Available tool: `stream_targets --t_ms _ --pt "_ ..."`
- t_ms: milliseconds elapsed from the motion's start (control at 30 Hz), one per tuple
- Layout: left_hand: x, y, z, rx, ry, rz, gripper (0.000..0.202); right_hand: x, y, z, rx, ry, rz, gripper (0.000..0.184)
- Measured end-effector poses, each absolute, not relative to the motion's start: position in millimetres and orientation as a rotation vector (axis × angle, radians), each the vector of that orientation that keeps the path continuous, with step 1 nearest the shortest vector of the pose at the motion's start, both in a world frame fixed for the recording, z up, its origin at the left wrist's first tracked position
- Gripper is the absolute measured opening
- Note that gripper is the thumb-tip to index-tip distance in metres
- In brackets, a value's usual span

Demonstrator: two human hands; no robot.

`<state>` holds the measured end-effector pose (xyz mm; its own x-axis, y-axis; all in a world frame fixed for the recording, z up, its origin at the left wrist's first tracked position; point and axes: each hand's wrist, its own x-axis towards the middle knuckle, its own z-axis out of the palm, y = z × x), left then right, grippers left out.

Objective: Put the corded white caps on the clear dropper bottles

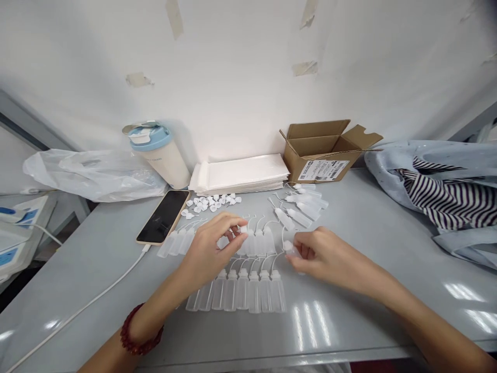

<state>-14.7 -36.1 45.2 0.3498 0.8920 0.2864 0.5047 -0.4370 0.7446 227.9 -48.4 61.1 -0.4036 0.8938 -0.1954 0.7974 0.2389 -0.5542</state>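
My left hand (213,247) pinches a small white cap (244,228) between thumb and fingertips, over a row of bottles. My right hand (316,252) is closed around a small translucent bottle (289,247), whose white neck and thin bent tube stick out past the fingers. In front of me lies a row of similar bottles (243,290), side by side with their thin tubes pointing away. A second row (262,241) lies behind, partly hidden by my left hand. Loose white caps (213,202) sit in a pile farther back. Several more bottles (305,207) lie scattered at the back right.
A phone (163,217) on a white cable lies at left, with a tumbler (166,160) and plastic bag (97,173) behind. White envelopes (244,173) are stacked by the wall beside an open cardboard box (322,155). A light blue cloth bag (392,160) is at right.
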Motion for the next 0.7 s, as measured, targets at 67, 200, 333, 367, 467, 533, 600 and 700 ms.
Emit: stream_targets --t_ms 67,200,333,367,467,533,600,700 --pt "-11 -40 50 1.973 1.174 0.889 0.015 226 -48 68 -1.536 -2.236 0.953 0.027" --pt "-5 -46 57 1.759 1.092 0.817 0.017 222 -51 74 -1.222 -2.149 1.208 0.030" --pt "-2 -48 59 1.586 1.057 0.790 0.018 220 -53 70 -1.058 -2.104 1.444 0.030" --pt "-2 -48 59 1.539 1.042 0.784 0.018 219 -53 68 -1.044 -2.099 1.486 0.030" --pt "-1 -48 60 1.409 0.954 0.786 0.015 219 -53 64 -0.999 -2.062 1.611 0.029" --pt "-1 -49 61 1.386 0.892 0.807 0.011 218 -53 62 -0.975 -2.014 1.694 0.030" --pt "-1 -49 61 1.403 0.866 0.836 0.010 218 -53 61 -0.962 -1.962 1.751 0.032" --pt "-3 -51 60 1.469 0.881 0.853 0.011 218 -53 59 -0.980 -1.937 1.734 0.036"
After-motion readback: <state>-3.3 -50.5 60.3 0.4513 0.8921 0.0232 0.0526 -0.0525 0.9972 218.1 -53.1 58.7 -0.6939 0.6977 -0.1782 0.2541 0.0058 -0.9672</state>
